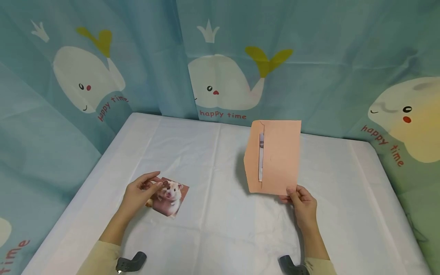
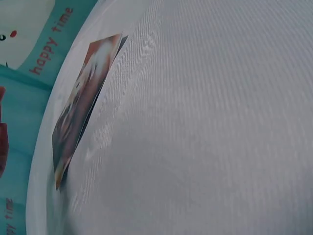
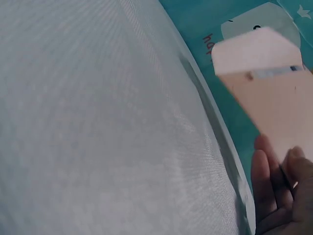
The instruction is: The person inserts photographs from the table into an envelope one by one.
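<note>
My right hand (image 1: 304, 206) pinches a peach envelope (image 1: 282, 156) by its lower right corner, thumb in front, and holds it up above the table. The envelope's flap (image 1: 253, 156) is open toward the left, and the edge of a whitish card (image 1: 261, 156) shows in its mouth. On the left, my left hand (image 1: 139, 193) hovers with bent fingers over a hamster photo (image 1: 170, 198) on the table. The left wrist view shows that photo (image 2: 83, 103) with a gap between it and the fingertips. A dark edge shows beneath it, shadow or another picture, I cannot tell.
A white cloth (image 1: 213, 229) covers the table. Around its back and sides hangs a teal curtain (image 1: 154, 57) printed with whales. Dark devices (image 1: 132, 262) are strapped at both wrists.
</note>
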`<state>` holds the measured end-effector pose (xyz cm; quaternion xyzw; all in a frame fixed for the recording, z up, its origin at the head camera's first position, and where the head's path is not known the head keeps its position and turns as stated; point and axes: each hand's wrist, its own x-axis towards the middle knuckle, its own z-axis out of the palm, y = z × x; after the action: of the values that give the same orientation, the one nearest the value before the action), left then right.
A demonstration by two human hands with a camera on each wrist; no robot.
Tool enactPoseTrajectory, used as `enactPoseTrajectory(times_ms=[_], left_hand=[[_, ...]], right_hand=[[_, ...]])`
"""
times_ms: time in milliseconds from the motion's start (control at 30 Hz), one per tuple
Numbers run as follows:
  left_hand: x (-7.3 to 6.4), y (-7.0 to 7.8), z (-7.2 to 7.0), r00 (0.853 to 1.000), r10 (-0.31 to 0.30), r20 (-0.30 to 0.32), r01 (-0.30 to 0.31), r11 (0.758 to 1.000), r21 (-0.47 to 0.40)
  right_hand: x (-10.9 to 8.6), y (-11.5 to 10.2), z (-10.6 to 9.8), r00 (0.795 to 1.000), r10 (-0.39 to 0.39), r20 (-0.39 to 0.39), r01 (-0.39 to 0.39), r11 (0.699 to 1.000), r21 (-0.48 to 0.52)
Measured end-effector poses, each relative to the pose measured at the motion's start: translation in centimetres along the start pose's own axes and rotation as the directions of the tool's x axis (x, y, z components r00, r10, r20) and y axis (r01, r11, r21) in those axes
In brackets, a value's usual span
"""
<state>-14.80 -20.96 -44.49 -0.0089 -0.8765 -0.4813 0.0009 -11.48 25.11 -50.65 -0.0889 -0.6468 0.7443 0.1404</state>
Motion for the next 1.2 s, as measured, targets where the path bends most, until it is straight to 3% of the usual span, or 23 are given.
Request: enactPoseTrajectory(times_ms=[233, 467, 600, 733, 867, 1000, 1200], left_hand=[[-0.5, -0.7, -0.8, 1.000, -0.011, -0.028, 0.012, 0.998, 0.055], [-0.6, -1.6, -1.1, 0.999, 0.048, -0.021, -0.045, 0.992, 0.117], [-0.7, -2.0, -1.3, 0.994, 0.080, -0.069, -0.066, 0.981, 0.184], [-0.7, -2.2, -1.6, 0.993, 0.039, -0.108, -0.014, 0.974, 0.225], [-0.8, -2.5, -1.8, 0.996, -0.020, -0.092, 0.042, 0.968, 0.247], [-1.0, -2.6, -1.7, 0.995, -0.037, -0.088, 0.060, 0.959, 0.278], [-1.1, -2.5, -1.7, 0.992, -0.113, -0.047, 0.122, 0.937, 0.327]], right_hand=[[0.1, 0.0, 0.0, 0.992, -0.119, -0.034, 0.113, 0.981, -0.158], [0.4, -0.1, 0.1, 0.987, -0.129, -0.092, 0.111, 0.977, -0.180], [0.4, -0.1, 0.1, 0.987, -0.125, -0.106, 0.101, 0.974, -0.203], [0.3, 0.2, -0.1, 0.985, -0.117, -0.126, 0.081, 0.962, -0.261], [0.4, 0.5, -0.2, 0.987, -0.080, -0.140, 0.026, 0.936, -0.350], [0.4, 0.8, -0.3, 0.987, -0.056, -0.149, -0.012, 0.909, -0.417], [0.5, 0.4, -0.2, 0.983, -0.060, -0.173, -0.021, 0.904, -0.428]])
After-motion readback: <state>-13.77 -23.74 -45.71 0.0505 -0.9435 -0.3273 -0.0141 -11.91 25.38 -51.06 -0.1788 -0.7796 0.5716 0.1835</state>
